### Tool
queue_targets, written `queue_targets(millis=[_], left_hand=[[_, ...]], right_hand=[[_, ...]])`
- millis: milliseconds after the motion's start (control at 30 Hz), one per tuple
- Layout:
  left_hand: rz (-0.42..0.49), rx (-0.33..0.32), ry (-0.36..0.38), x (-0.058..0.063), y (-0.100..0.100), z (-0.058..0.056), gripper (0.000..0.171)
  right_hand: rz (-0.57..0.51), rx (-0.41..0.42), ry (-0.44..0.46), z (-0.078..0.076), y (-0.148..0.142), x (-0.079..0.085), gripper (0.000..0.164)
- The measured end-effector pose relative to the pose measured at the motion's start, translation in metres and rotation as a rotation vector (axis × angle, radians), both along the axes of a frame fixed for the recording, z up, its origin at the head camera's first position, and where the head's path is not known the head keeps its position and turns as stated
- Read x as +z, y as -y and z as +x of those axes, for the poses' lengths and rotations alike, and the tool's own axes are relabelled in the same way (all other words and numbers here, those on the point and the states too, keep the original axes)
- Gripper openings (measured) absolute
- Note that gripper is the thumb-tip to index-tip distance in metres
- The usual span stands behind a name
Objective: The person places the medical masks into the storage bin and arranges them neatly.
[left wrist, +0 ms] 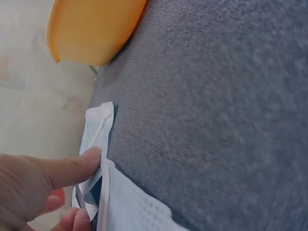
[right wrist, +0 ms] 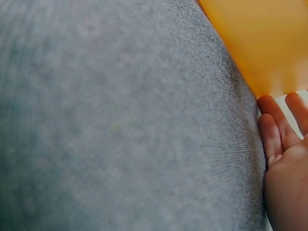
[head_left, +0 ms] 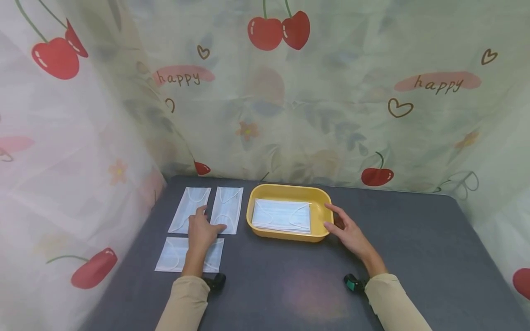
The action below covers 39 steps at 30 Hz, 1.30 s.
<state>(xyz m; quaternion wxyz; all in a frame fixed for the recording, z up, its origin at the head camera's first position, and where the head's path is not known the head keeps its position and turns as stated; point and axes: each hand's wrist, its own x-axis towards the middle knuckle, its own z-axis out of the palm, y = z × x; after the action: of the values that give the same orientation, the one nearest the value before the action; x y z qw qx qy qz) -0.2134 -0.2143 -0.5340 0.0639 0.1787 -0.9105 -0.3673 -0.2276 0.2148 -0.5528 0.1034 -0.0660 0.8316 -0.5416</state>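
Note:
In the head view, my left hand [head_left: 202,232] is over three pale blue face masks on the table's left side. Its thumb reaches the upright mask [head_left: 227,207] nearer the tray; its fingertips lie by the right edge of another upright mask [head_left: 188,211]. A third mask [head_left: 167,257] lies crosswise under the wrist. The left wrist view has the thumb [left wrist: 72,169] against a mask edge. My right hand [head_left: 349,234] has its fingers spread at the right end of a yellow plastic tray [head_left: 290,237], touching it. Inside the tray lies a stack of face masks [head_left: 281,215].
A dark grey cloth covers the table [head_left: 414,243]. Behind it and at both sides hangs a curtain [head_left: 323,115] printed with cherries and hearts. Black straps with small devices sit on both wrists.

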Motion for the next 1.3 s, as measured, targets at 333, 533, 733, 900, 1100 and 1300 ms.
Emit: queue_targets(millis=[333, 533, 733, 900, 1100, 1300], left_hand=[[0.091, -0.018, 0.037, -0.004, 0.002, -0.001, 0.077], [0.178, 0.015, -0.053, -0.005, 0.007, -0.001, 0.056], [0.536, 0.13, -0.161, -0.002, 0.01, -0.004, 0.05], [0.577, 0.244, -0.273, 0.005, 0.013, -0.005, 0.04], [0.67, 0.322, -0.339, 0.015, 0.018, -0.007, 0.037], [0.768, 0.346, -0.347, 0.026, 0.024, -0.01, 0.039]], right_hand=[[0.007, -0.008, -0.01, -0.001, 0.001, -0.003, 0.065], [-0.011, -0.004, -0.018, -0.002, 0.0, -0.004, 0.065], [-0.03, -0.018, -0.014, -0.002, 0.001, -0.003, 0.064], [-0.043, -0.016, -0.018, -0.002, 0.001, -0.004, 0.064], [-0.041, -0.022, -0.018, -0.002, 0.001, -0.005, 0.064], [-0.025, -0.025, -0.014, -0.003, 0.0, -0.006, 0.065]])
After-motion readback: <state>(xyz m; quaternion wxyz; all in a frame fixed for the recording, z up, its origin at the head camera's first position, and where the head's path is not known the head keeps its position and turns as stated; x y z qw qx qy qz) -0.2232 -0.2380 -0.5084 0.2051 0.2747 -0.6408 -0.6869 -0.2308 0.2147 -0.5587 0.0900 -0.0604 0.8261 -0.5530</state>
